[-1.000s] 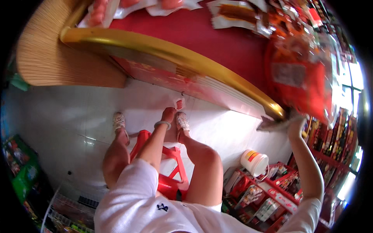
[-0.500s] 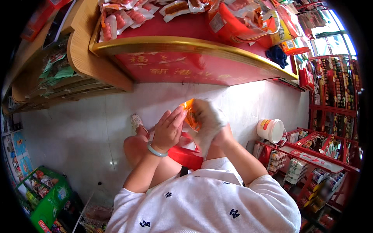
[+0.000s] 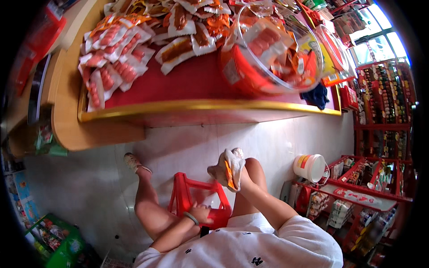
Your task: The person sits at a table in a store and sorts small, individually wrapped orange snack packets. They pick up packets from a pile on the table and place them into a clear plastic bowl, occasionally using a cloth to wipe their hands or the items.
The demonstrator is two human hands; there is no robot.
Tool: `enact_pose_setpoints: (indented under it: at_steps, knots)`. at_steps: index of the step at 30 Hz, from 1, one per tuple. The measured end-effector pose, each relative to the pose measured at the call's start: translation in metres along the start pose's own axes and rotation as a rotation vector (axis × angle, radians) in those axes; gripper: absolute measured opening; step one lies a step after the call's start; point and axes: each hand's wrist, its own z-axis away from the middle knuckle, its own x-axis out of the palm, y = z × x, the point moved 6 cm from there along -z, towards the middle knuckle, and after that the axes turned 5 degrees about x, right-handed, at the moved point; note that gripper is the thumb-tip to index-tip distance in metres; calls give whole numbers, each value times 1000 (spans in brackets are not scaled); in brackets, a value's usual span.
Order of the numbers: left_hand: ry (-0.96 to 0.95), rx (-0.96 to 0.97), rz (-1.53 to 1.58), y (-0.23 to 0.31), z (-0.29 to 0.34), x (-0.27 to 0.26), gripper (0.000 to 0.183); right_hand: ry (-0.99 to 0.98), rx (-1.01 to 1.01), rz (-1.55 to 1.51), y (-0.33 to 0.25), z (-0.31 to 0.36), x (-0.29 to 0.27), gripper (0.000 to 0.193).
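My left hand [image 3: 202, 213] is down at the red plastic stool [image 3: 179, 190] between my legs, its fingers curled at the near edge of the seat. In front of my right knee, my right hand [image 3: 244, 178] grips a greyish-white cloth [image 3: 219, 172]. A narrow strip of an orange packet [image 3: 229, 174] shows between the cloth's folds. The cloth hides most of my right fingers and the rest of the packet.
Ahead stands a red display table with a gold edge [image 3: 187, 106]. It bears sealed sausage packs [image 3: 107, 80], brown snack packs [image 3: 176, 53] and a clear-rimmed red tub [image 3: 239, 67]. A white bucket [image 3: 308, 167] and red racks [image 3: 384, 190] stand at the right.
My left hand has let go of the orange packet and dropped to the stool. My right hand has lowered with cloth and packet. More of the table top shows.
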Motion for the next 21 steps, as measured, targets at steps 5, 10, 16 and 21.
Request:
enact_pose_setpoints:
  at_steps: [5,10,16,21]
  knots:
    - [-298,-66,-23,16,-3,-42,87,71,283,-477,-18,4,-73,21]
    - [-245,-198,-46,-19,-15,-48,81,177,-123,-298,17,18,-85,10]
    - [-225,-332,24,-62,-21,-165,74,299,-370,-38,-91,42,-163,14]
    - [-160,-299,74,-131,-42,-178,48,340,-254,-399,-104,48,-173,16]
